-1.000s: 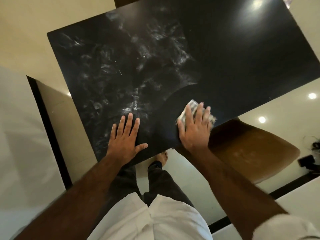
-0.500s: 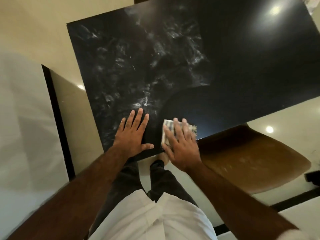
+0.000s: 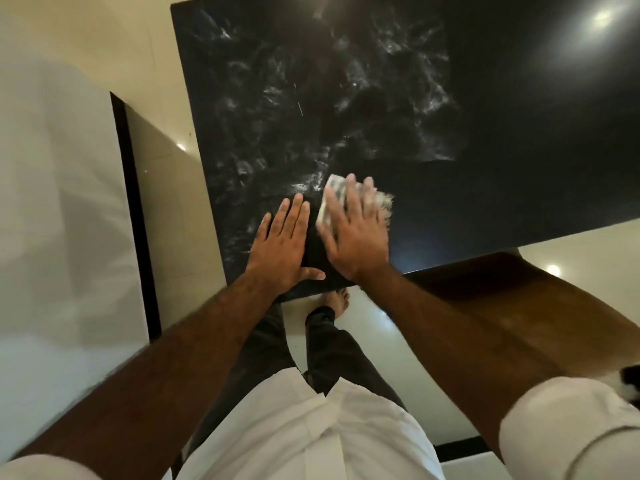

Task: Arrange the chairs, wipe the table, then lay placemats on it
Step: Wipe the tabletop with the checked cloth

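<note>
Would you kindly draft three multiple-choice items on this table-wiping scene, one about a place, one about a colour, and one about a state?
1. Where is the cloth?
A. Under the right hand, on the table
B. On the chair seat
C. On the floor

2. What colour is the tabletop?
A. White
B. Black
C. Red

3. How is the left hand?
A. Clenched in a fist
B. Holding a placemat
C. Flat and open on the table

Answers: 1 A, the cloth's edges show past the right hand's fingers on the tabletop. 2 B, the glossy top is black with pale smears. 3 C, its fingers lie spread on the surface with nothing held.
</note>
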The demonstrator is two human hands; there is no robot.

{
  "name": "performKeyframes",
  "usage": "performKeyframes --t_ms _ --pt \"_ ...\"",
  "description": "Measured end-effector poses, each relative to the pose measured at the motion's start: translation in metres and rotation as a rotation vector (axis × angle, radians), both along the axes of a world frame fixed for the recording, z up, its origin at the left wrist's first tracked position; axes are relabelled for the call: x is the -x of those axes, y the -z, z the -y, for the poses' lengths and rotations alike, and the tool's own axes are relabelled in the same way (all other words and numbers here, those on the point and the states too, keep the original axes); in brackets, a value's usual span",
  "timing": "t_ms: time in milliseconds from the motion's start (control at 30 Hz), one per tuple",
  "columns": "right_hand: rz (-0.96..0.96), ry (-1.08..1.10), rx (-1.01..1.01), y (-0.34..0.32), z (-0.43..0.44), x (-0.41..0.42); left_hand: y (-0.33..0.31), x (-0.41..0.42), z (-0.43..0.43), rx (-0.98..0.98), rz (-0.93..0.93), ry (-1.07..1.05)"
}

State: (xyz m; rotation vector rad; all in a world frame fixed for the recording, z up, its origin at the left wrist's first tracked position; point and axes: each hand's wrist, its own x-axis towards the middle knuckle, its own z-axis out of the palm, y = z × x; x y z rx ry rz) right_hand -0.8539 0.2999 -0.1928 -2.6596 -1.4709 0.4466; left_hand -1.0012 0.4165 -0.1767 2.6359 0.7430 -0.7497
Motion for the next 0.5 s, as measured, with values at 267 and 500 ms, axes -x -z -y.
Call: performKeyframes --t_ms 267,500 --pt "-0.056 -0.167 0.143 -0.007 0.103 0.010 -0.004 0.055 0.010 0.000 -0.071 -0.097" --pt "0.019 0.112 0.031 -0.003 0.019 -0.022 -0.002 0.064 0.008 0.035 -0.067 -0.133"
